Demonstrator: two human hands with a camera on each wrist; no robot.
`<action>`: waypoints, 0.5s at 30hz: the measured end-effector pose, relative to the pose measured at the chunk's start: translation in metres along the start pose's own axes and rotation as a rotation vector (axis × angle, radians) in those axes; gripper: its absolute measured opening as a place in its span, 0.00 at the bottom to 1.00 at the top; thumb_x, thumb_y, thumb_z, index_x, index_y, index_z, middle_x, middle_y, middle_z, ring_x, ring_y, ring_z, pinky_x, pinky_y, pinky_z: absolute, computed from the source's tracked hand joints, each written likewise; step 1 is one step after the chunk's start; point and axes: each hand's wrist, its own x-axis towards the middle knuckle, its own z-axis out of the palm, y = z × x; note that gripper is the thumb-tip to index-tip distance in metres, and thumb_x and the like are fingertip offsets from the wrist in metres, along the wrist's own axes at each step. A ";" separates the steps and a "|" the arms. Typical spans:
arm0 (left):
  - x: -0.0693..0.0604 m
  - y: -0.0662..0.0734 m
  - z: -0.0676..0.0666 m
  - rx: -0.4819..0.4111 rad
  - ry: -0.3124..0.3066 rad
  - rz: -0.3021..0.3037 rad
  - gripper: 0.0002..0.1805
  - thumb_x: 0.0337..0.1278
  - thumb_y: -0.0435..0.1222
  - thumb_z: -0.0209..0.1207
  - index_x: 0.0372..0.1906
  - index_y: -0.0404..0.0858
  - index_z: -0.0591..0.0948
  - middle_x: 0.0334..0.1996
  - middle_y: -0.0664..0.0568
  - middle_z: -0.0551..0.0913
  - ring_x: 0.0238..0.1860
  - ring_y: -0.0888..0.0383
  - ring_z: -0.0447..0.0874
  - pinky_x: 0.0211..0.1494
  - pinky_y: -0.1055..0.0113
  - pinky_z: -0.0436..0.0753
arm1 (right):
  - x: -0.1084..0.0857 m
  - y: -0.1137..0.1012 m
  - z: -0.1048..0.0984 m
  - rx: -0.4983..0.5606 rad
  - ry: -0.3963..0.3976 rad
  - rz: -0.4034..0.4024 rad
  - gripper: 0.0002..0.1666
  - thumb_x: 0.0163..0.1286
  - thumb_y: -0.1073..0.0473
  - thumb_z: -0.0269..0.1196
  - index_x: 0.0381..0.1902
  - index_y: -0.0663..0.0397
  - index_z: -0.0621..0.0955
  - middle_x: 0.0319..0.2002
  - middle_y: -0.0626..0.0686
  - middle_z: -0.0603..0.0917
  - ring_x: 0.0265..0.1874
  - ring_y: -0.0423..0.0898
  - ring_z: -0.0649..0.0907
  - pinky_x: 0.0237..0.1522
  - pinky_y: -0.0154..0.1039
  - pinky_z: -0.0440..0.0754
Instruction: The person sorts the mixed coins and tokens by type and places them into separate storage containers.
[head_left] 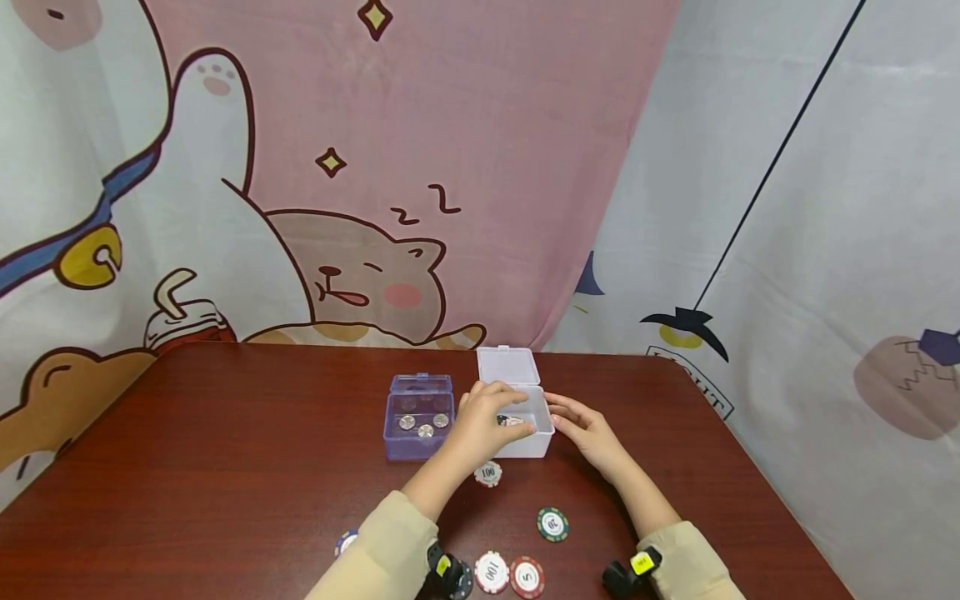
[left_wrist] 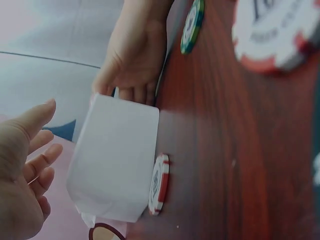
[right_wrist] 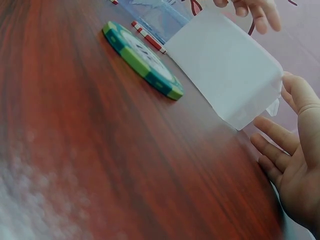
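Observation:
A white plastic box (head_left: 525,447) stands on the table with its lid (head_left: 507,365) raised at the back. My left hand (head_left: 478,421) is over the box's left side, thumb and fingers spread above the opening; nothing shows in its grasp. The right hand (head_left: 588,433) has loosely straight fingers at the box's right wall, the thumb touching near the corner in the right wrist view. Small items (head_left: 510,421) inside the white box are partly hidden by the left hand. To the left, a translucent blue box (head_left: 405,448) with its lid up holds several silver coins (head_left: 425,431).
A white 100 poker chip (head_left: 488,475) lies just before the white box, and a green 20 chip (head_left: 552,524) nearer. White (head_left: 492,572) and red (head_left: 527,577) chips lie at the front; a blue chip (head_left: 345,541) is partly behind the left sleeve. A patterned curtain (head_left: 480,150) hangs behind the table.

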 end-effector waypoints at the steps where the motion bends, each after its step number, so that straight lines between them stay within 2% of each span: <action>1: -0.001 0.002 0.000 -0.006 0.000 0.006 0.24 0.48 0.45 0.70 0.51 0.39 0.84 0.45 0.54 0.82 0.48 0.56 0.72 0.50 0.58 0.66 | 0.000 0.000 0.000 -0.001 0.000 -0.003 0.26 0.70 0.66 0.57 0.64 0.68 0.70 0.54 0.69 0.78 0.55 0.62 0.75 0.49 0.33 0.73; 6: -0.008 0.011 0.002 -0.050 -0.010 0.039 0.24 0.47 0.43 0.71 0.51 0.39 0.84 0.45 0.55 0.82 0.51 0.56 0.72 0.50 0.58 0.66 | -0.001 0.001 0.000 -0.009 0.001 -0.011 0.25 0.70 0.65 0.58 0.64 0.67 0.71 0.53 0.67 0.78 0.53 0.57 0.77 0.50 0.34 0.74; 10: -0.013 0.015 0.004 -0.049 -0.017 0.071 0.24 0.46 0.44 0.71 0.51 0.41 0.84 0.45 0.55 0.82 0.49 0.58 0.72 0.50 0.59 0.66 | -0.001 0.001 -0.001 -0.018 0.001 -0.002 0.25 0.71 0.64 0.58 0.64 0.66 0.71 0.53 0.67 0.78 0.54 0.59 0.76 0.50 0.34 0.73; 15: -0.019 0.020 0.005 -0.058 -0.047 0.076 0.24 0.46 0.45 0.71 0.51 0.42 0.85 0.45 0.57 0.82 0.48 0.59 0.71 0.53 0.58 0.66 | -0.002 -0.001 -0.001 -0.025 0.001 -0.001 0.25 0.71 0.63 0.58 0.64 0.66 0.71 0.53 0.66 0.79 0.54 0.56 0.77 0.50 0.34 0.73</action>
